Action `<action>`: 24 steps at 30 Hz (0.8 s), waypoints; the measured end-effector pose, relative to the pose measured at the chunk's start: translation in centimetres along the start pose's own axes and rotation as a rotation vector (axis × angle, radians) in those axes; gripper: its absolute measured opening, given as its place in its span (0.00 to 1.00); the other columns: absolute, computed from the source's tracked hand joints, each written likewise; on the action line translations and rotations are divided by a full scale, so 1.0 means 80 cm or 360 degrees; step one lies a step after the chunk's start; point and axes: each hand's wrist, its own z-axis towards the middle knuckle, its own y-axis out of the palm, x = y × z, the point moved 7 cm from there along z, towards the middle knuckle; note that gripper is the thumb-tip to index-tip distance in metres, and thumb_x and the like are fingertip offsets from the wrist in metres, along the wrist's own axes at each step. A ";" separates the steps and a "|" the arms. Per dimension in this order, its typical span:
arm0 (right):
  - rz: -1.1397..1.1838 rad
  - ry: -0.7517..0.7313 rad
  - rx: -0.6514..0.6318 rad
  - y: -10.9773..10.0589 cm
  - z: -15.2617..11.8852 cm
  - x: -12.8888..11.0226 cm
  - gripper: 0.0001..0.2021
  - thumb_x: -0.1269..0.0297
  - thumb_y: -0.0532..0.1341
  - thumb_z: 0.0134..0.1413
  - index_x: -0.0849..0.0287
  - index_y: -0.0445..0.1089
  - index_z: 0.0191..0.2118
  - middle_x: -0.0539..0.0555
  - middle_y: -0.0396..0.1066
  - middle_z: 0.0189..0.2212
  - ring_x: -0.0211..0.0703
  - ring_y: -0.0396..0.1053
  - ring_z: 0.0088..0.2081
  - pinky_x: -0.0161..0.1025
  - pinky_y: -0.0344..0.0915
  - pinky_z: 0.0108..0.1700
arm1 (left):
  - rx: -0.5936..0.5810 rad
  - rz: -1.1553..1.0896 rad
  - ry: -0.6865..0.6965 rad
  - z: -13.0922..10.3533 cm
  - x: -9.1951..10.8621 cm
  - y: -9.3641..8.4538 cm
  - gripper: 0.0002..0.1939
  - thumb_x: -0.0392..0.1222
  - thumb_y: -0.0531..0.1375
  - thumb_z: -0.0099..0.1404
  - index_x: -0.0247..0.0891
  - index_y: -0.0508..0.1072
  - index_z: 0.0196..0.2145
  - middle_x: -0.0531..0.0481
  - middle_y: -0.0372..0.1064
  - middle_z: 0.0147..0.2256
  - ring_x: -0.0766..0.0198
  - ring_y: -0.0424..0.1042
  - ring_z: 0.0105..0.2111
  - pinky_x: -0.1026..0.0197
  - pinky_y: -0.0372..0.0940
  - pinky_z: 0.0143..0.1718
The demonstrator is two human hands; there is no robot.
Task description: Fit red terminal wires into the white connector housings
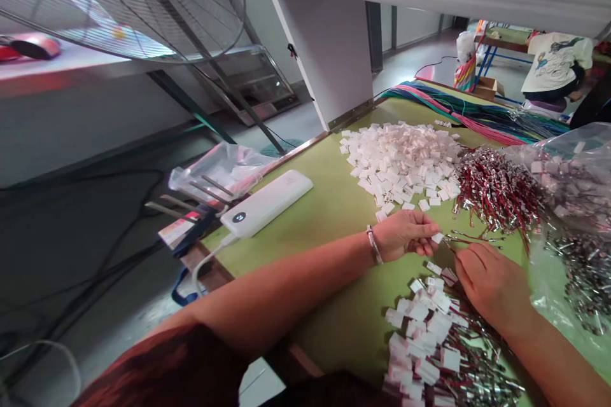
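Between the thumb and fingers of my left hand [408, 233] is a small white plastic connector housing [437, 238]. My right hand [491, 283] pinches a short wire [449, 246] whose tip is at the housing; whether it sits inside I cannot tell. Just beyond my fingers a few loose dark wires with metal ends [477, 239] lie on the green tabletop. Below my hands is a heap of white housings with wires attached [424, 331]. Farther back rise a big pile of bare white housings [405, 162] and a pile of short red wires with metal terminals [499, 191].
A white power bank [267, 203] with a cable lies at the table's left edge, beside a clear plastic bag [219, 168]. Plastic bags of parts [573, 191] stand at right. Long coloured wires [458, 111] cross the back. A fan [191, 6] is upper left; a person [556, 67] crouches far off.
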 end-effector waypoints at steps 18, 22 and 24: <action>0.0075 0.0283 -0.0098 0.007 -0.005 0.011 0.13 0.68 0.52 0.58 0.58 0.62 0.23 0.46 0.61 0.14 0.34 0.57 0.17 0.36 0.45 0.24 | -0.0054 0.0268 0.0120 0.003 -0.003 0.007 0.23 0.51 0.71 0.43 0.32 0.67 0.27 0.53 0.71 0.18 0.71 0.69 0.16 0.71 0.60 0.15; 0.0083 0.0113 0.0055 -0.008 -0.001 0.004 0.12 0.71 0.54 0.59 0.58 0.64 0.24 0.47 0.63 0.17 0.34 0.59 0.20 0.35 0.49 0.26 | -0.0097 0.0169 -0.0031 0.001 -0.005 0.005 0.20 0.49 0.71 0.47 0.31 0.68 0.27 0.53 0.70 0.18 0.72 0.67 0.14 0.72 0.57 0.12; 0.0091 0.0070 0.0072 -0.013 0.001 0.002 0.12 0.71 0.54 0.59 0.58 0.65 0.24 0.47 0.63 0.17 0.35 0.59 0.21 0.35 0.50 0.27 | -0.0153 0.0145 -0.0111 -0.001 -0.009 0.008 0.18 0.48 0.69 0.50 0.31 0.68 0.27 0.53 0.70 0.17 0.73 0.66 0.13 0.72 0.55 0.12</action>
